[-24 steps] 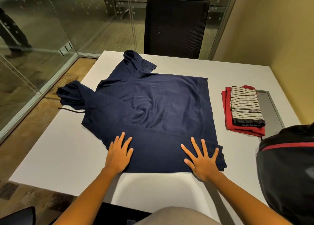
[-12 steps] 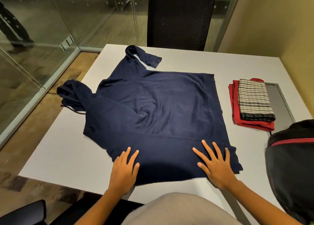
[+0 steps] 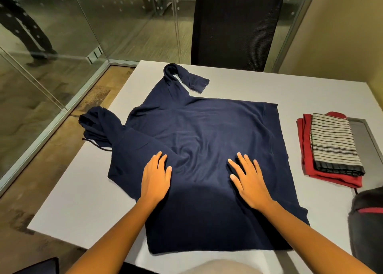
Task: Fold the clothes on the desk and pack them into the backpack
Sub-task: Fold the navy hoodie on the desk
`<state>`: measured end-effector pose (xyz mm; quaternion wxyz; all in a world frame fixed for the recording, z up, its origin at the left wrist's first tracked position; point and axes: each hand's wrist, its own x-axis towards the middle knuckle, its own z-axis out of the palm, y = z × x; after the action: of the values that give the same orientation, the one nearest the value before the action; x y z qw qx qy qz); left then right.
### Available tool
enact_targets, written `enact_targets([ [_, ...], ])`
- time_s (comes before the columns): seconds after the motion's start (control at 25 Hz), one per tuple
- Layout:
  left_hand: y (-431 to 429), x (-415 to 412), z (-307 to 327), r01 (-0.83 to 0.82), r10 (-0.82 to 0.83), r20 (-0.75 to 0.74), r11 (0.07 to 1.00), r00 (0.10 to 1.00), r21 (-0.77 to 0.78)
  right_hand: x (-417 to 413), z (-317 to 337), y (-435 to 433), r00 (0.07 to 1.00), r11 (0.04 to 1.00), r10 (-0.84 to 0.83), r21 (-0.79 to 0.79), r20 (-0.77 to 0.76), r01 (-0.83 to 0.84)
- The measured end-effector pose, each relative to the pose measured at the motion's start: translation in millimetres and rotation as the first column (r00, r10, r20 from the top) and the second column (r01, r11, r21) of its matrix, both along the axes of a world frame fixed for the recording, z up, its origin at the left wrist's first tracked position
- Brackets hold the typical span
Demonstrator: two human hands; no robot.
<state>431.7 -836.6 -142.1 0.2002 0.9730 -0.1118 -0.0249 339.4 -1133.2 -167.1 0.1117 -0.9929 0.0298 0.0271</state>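
A navy blue hoodie (image 3: 207,128) lies spread on the white desk (image 3: 68,195), its hood hanging off the left edge and one sleeve bent at the far side. My left hand (image 3: 155,178) and my right hand (image 3: 248,180) both press flat on the middle of its near part, fingers straight. At the right a striped folded cloth (image 3: 331,143) lies on a folded red garment (image 3: 306,155). Part of the black backpack (image 3: 366,222) with a red stripe shows at the right edge.
A black mesh chair (image 3: 234,25) stands behind the desk's far side. Glass walls run along the left and back, with a person's legs (image 3: 27,25) beyond them. A grey recessed panel (image 3: 364,135) sits in the desk at the right.
Both hands have slid forward from the hoodie's near hem toward its middle, still flat on the cloth. The cloth between them has wrinkled slightly.
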Motion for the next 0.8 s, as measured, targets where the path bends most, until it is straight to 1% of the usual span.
enact_targets([
  [0.24, -17, 80, -11, -0.041, 0.041, -0.005, 0.999, 0.999, 0.011, 110, -1, -19, 0.999, 0.998, 0.032, 0.062, 0.033, -0.034],
  [0.32, -25, 120, -17, -0.072, 0.073, -0.019, 0.996, 0.997, 0.049, 153, -6, -31, 0.999, 0.997, 0.013, 0.073, 0.032, -0.015],
  [0.36, -29, 140, -21, -0.099, 0.102, -0.039, 0.993, 0.994, 0.070, 171, -11, -39, 1.000, 0.998, -0.007, 0.066, 0.023, 0.005],
  [0.44, -37, 174, -27, -0.171, 0.181, -0.127, 0.981, 0.975, 0.090, 198, -21, -57, 0.998, 0.998, -0.060, 0.026, -0.010, 0.060],
  [0.52, -46, 204, -39, -0.191, 0.216, -0.191, 0.972, 0.958, 0.140, 218, -35, -76, 0.992, 0.992, -0.122, -0.035, -0.042, 0.120],
  [0.64, -58, 239, -58, -0.154, 0.188, -0.142, 0.963, 0.972, 0.220, 240, -51, -95, 0.983, 0.977, -0.181, -0.110, 0.017, 0.181],
  [0.8, -65, 273, -70, -0.091, 0.090, 0.013, 0.973, 0.996, 0.214, 260, -54, -103, 0.963, 0.959, -0.256, -0.102, 0.079, 0.263],
])
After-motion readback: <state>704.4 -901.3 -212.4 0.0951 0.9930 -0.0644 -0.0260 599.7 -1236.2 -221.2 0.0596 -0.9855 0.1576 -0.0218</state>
